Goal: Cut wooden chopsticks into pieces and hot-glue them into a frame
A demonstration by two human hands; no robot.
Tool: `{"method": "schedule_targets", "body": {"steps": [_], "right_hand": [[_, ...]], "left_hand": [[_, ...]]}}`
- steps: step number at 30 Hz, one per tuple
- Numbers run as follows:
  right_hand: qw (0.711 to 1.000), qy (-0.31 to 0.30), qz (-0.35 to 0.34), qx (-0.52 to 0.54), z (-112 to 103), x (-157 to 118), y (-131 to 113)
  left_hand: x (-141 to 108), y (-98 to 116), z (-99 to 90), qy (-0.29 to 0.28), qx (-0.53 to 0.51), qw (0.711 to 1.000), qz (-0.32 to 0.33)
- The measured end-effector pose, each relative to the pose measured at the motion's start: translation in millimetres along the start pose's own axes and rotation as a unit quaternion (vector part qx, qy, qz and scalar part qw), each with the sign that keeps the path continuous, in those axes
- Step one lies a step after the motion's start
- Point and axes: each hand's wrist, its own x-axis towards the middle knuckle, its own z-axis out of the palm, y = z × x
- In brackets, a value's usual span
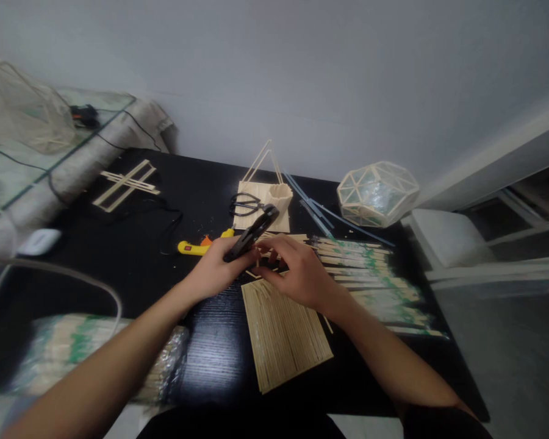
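Note:
My left hand (215,268) is closed round a long black hand tool (254,233); its exact kind is unclear. The tool slants up and to the right. Beside it, my right hand (297,271) has its fingers curled in a pinch on a short wooden stick piece (257,260), partly hidden by the fingers. Below both hands lies a flat square panel of wooden sticks (288,335). Just beyond them stands a stick model (281,194) with a round cup shape and a tall triangle frame on a square base. Black-handled scissors (244,205) rest on that base.
A yellow glue gun (192,247) lies left of my hands. Bundled sticks in plastic (375,280) lie right, near blue-grey strips (308,204) and a faceted stick lantern (379,194). A stick cross (127,185), white cable (73,268) and wrapped pack (73,347) occupy the left.

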Motion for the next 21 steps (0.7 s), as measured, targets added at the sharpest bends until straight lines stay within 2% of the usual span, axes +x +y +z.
{"method": "schedule_targets", "body": {"steps": [4,6,8,11,14,16,21], "right_hand": [[1.000,0.001,-0.001,-0.007,-3,0,0],[0.999,-0.023,0.012,-0.023,-7,1,1],[0.995,-0.078,0.032,-0.054,-12,2,3],[0.972,-0.197,0.063,-0.107,-16,2,6],[0.946,-0.284,0.072,-0.138,-13,-1,10],[0.941,-0.296,0.063,-0.149,-9,-3,13],[0.945,-0.281,0.061,-0.153,-2,-9,17]], "left_hand": [[1,-1,1.1,0.012,0.018,1.000,0.000],[1,-3,1.1,0.032,0.034,0.999,-0.002],[2,-5,0.2,0.057,0.054,0.997,-0.007],[3,-8,-1.7,0.083,0.081,0.993,-0.014],[2,-9,-2.1,0.077,0.085,0.993,-0.014],[2,-8,-1.4,0.066,0.086,0.994,-0.013],[2,-6,-0.7,0.063,0.092,0.994,-0.009]]}}
